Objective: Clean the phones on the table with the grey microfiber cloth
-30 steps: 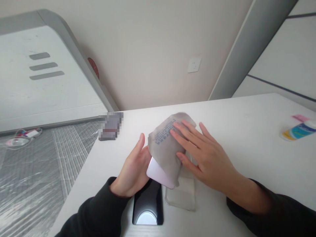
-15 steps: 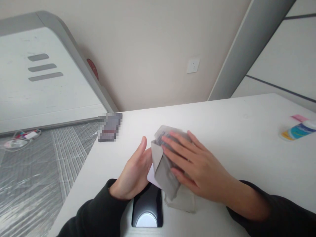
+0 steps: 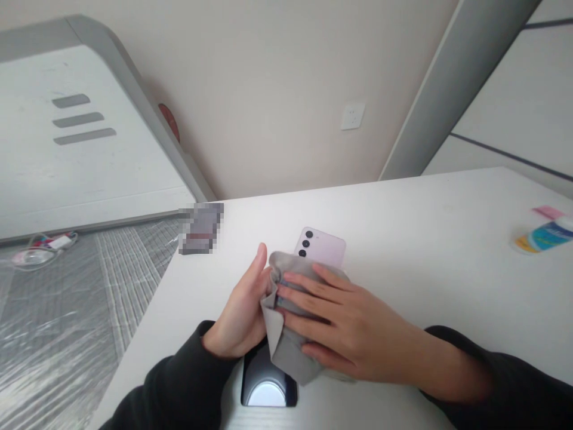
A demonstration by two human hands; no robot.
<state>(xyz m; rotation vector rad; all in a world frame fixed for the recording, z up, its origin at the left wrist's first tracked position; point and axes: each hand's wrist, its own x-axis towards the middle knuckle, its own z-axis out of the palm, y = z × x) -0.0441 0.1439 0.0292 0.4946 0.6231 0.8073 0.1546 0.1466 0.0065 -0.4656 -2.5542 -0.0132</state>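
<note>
Left hand [image 3: 242,310]: curled round the phone's [image 3: 323,246] left edge — propping it near the desk's [image 3: 425,239] front-left corner.
Right hand [image 3: 344,325]: fingers spread flat, pressing a grey cloth [image 3: 286,352] onto the phone.
Front edge: dark phone [image 3: 267,382] — lying flat under the cloth.
Right edge: tube [image 3: 544,235].

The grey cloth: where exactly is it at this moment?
In the head view the grey cloth sits low and centre on the white table, pressed by the right hand onto the pale pink phone, which the left hand steadies.
</note>
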